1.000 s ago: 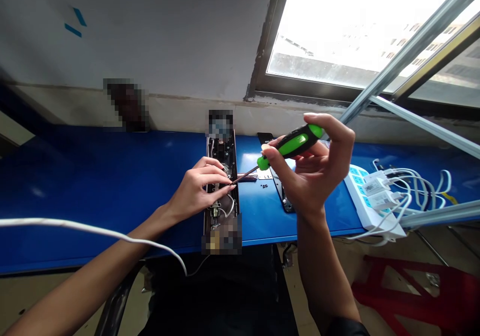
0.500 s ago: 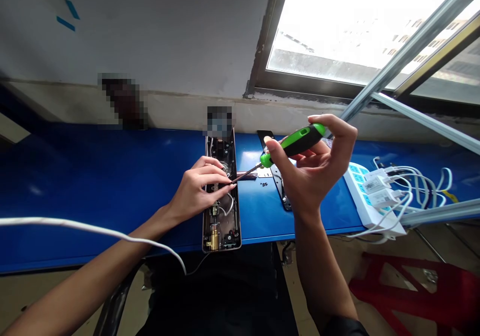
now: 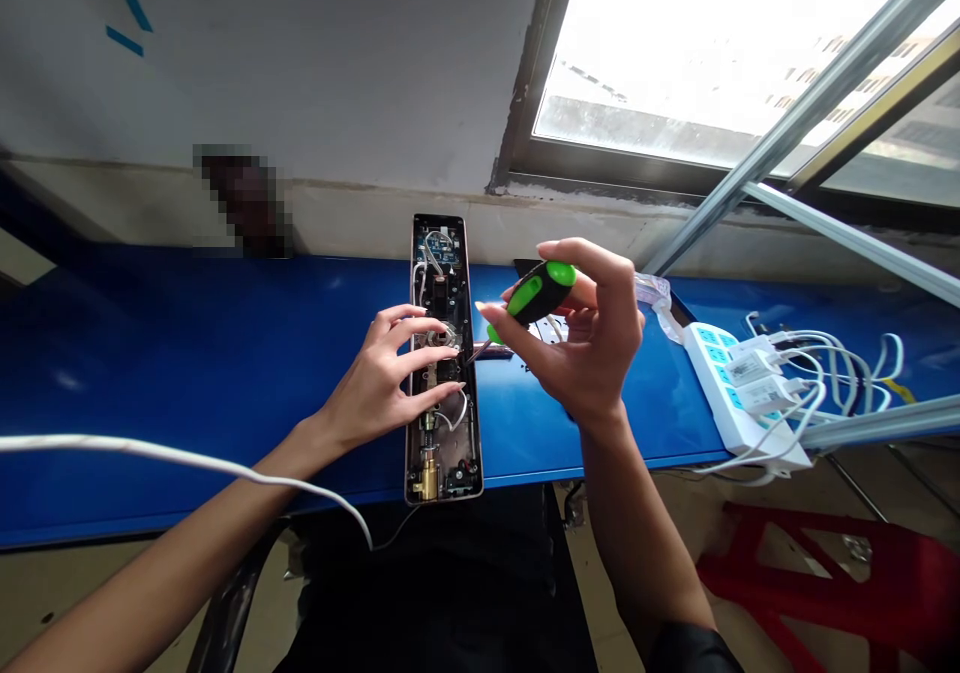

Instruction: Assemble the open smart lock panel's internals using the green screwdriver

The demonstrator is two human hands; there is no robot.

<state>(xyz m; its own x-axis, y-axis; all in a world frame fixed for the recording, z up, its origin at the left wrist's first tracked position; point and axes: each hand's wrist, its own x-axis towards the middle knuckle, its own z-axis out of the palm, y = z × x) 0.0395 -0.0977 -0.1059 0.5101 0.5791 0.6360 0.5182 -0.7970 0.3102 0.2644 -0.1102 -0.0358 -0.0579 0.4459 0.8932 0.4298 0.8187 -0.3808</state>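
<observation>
A long, narrow opened device housing [image 3: 442,443] lies across the blue table. It looks like an electronic lock, with a circuit board [image 3: 442,243] at its far end, white wires and a brass part [image 3: 428,481] at its near end. Over its middle rests my left hand [image 3: 401,368], fingers spread and thumb apart from them, holding nothing. My right hand [image 3: 592,328] grips a green and black screwdriver [image 3: 536,295] by its handle. The shaft slants down left to the housing's right edge, near my left fingertips. Exactly where the tip touches I cannot tell.
Right of the housing, a white plate [image 3: 551,329] is partly hidden behind my right hand. A power strip [image 3: 720,373] with chargers and tangled white cables stands further right. A white cable [image 3: 187,461] crosses above my left forearm. A red stool [image 3: 847,573] stands below.
My left fingers have spread, thumb and forefinger parting from near the screwdriver tip. My right hand has moved left with the screwdriver, whose handle now stands closer to the housing.
</observation>
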